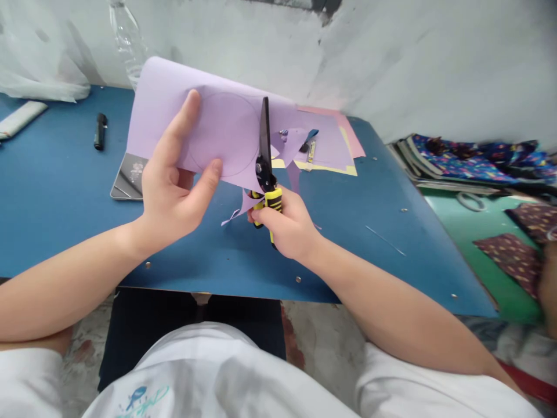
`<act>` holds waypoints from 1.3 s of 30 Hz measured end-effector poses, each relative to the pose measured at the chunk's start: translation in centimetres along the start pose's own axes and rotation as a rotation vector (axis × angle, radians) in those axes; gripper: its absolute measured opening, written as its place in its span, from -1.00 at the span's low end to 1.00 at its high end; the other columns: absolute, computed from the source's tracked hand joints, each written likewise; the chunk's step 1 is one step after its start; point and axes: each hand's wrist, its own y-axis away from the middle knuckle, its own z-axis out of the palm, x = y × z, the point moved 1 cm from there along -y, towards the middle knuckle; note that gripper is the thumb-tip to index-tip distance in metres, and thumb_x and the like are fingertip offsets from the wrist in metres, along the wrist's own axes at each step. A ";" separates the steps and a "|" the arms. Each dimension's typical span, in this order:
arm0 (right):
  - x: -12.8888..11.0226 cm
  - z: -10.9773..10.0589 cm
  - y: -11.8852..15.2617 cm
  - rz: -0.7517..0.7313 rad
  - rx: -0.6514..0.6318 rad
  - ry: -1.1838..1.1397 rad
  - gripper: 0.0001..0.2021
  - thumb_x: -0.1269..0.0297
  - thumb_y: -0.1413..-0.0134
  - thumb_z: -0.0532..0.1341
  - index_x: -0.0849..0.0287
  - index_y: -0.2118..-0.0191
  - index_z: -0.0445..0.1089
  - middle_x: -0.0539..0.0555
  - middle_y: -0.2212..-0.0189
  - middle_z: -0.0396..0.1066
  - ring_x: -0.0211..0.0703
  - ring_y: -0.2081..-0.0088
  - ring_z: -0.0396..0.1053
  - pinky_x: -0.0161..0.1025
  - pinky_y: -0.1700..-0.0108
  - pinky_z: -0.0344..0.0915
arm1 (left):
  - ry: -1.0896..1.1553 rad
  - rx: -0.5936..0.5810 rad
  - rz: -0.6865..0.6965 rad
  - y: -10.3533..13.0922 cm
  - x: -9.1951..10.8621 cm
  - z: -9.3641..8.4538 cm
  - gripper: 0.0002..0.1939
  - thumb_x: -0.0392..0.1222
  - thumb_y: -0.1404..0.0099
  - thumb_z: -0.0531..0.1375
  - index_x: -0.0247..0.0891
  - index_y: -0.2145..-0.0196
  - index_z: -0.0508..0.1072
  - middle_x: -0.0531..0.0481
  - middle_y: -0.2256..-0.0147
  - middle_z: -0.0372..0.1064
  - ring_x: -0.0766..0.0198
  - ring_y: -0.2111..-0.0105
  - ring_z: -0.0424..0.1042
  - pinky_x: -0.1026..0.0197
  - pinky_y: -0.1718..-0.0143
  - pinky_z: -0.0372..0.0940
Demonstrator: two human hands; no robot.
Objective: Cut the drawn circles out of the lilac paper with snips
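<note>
My left hand (176, 174) holds a sheet of purple paper (226, 130) above the blue table, with thumb and a finger on its face and the other fingers partly hidden behind. A circle is drawn in thin line on the sheet. My right hand (291, 220) is closed round the yellow and black handles of a pair of scissors (265, 162). The dark blade points away from me and lies over the sheet at the circle's right edge. A cut purple scrap (247, 203) hangs beside the handles, near my right fingertips.
Purple, yellow and pink sheets (343, 139) lie at the back of the blue table (209, 249). A phone (126, 181), a black marker (100, 131) and a clear bottle (127, 35) are on the left. Patterned fabric (461, 157) lies on a green surface at the right.
</note>
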 end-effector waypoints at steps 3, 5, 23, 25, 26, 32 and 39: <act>0.0 0.0 -0.1 0.016 0.013 0.020 -0.89 0.17 -0.04 0.27 -0.02 0.34 0.32 -0.09 0.49 0.36 -0.08 0.35 0.31 -0.06 0.25 0.20 | 0.027 0.011 -0.027 0.0 -0.5 -0.2 0.20 0.63 -0.21 0.50 0.28 -0.64 0.21 0.06 -0.61 0.30 -0.30 -0.65 0.25 -0.36 -0.82 0.01; -0.1 0.0 -0.1 0.014 0.009 0.025 -0.91 0.17 -0.04 0.26 -0.02 0.34 0.34 -0.08 0.46 0.40 -0.09 0.36 0.30 -0.06 0.25 0.20 | 0.041 0.011 -0.005 -0.1 -0.4 -0.2 0.12 0.60 -0.31 0.46 0.23 -0.64 0.23 0.04 -0.61 0.30 -0.26 -0.64 0.28 -0.32 -0.81 0.04; -0.7 0.0 -0.2 0.017 0.034 0.085 -0.83 0.11 0.05 0.23 -0.05 0.41 0.20 -0.10 0.52 0.24 -0.08 0.36 0.27 -0.02 0.24 0.18 | 0.084 0.023 -0.098 0.0 1.2 0.0 0.13 0.55 -0.28 0.52 0.17 -0.62 0.27 0.04 -0.62 0.29 -0.27 -0.68 0.20 -0.34 -0.84 -0.01; -0.8 0.0 -0.2 0.019 0.038 0.086 -0.83 0.11 0.06 0.23 -0.05 0.41 0.19 -0.10 0.52 0.24 -0.08 0.37 0.27 -0.03 0.24 0.17 | 0.088 0.019 -0.138 -0.1 1.2 -0.2 0.10 0.48 -0.30 0.55 0.15 -0.62 0.29 0.04 -0.62 0.29 -0.26 -0.69 0.16 -0.32 -0.85 -0.06; -0.8 0.0 -0.3 0.018 0.040 0.085 -0.83 0.11 0.06 0.23 -0.05 0.41 0.20 -0.10 0.52 0.25 -0.08 0.37 0.27 -0.03 0.25 0.17 | 0.092 0.012 -0.136 -0.2 1.3 -0.4 0.09 0.45 -0.30 0.56 0.15 -0.61 0.30 0.05 -0.61 0.29 -0.26 -0.69 0.17 -0.32 -0.86 -0.07; -0.6 -0.1 -0.1 -0.006 0.036 0.082 -0.88 0.15 0.02 0.26 -0.02 0.40 0.29 -0.10 0.52 0.33 -0.12 0.40 0.28 -0.06 0.28 0.18 | -0.014 -0.089 -0.121 -1.9 5.4 -1.0 -0.20 0.26 -0.55 0.44 0.26 -0.62 0.32 0.27 -0.64 0.22 -0.14 -0.69 0.18 -0.23 -0.83 0.11; -0.3 -0.1 0.0 -0.021 0.022 0.019 -0.90 0.15 -0.03 0.29 0.00 0.33 0.41 -0.09 0.46 0.43 -0.09 0.35 0.37 -0.06 0.24 0.28 | -0.144 -0.085 -0.354 -3.5 10.9 -0.4 -0.43 0.09 -0.69 0.32 0.59 -0.51 0.37 0.51 -0.58 0.26 0.00 -0.72 0.10 -0.25 -0.88 -0.05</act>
